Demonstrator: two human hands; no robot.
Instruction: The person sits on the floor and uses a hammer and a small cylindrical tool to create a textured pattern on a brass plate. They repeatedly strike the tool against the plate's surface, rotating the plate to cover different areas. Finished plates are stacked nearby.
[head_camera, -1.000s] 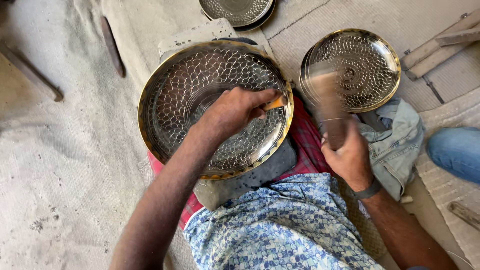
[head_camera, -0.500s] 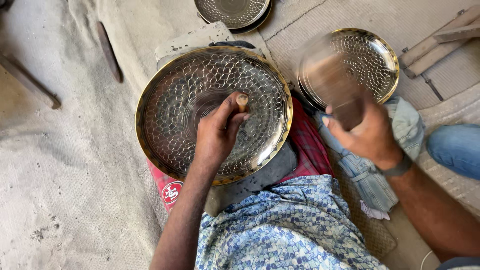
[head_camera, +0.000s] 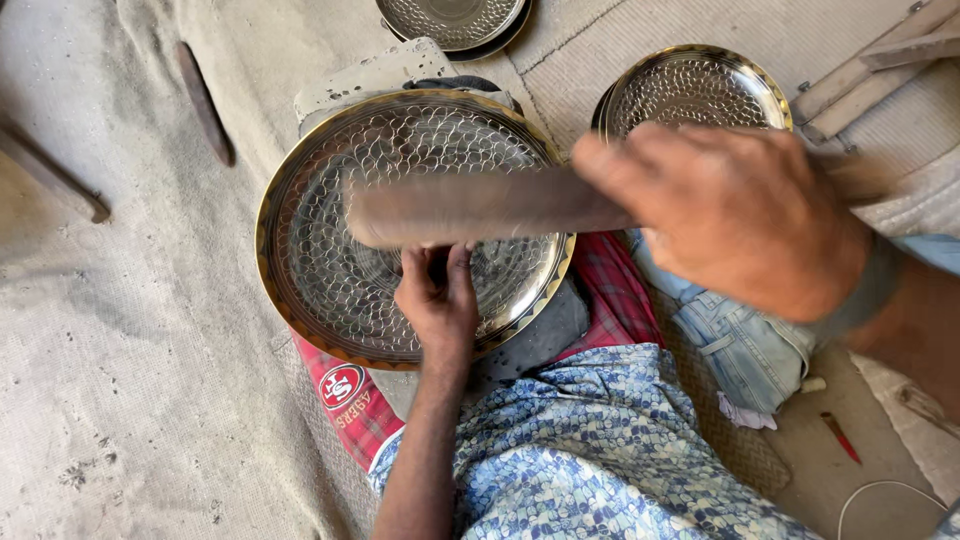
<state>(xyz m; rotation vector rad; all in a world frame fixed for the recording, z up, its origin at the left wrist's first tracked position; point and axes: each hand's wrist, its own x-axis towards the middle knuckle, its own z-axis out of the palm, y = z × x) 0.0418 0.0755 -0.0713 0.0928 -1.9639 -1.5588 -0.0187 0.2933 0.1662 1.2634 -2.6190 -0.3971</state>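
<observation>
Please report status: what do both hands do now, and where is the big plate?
Left hand pressing inside big metal plate. Right hand raised, gripping blurred hammer above plate. Plate sits on grey block; nothing blocks it.

Large hammered brass plate lies flat, blurred mallet above.

shiny dimpled metal plate; coarse cloth floor, seemingly.

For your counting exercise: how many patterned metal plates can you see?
3: a big plate under the left hand, one at upper right, one cut off at the top edge.
</observation>
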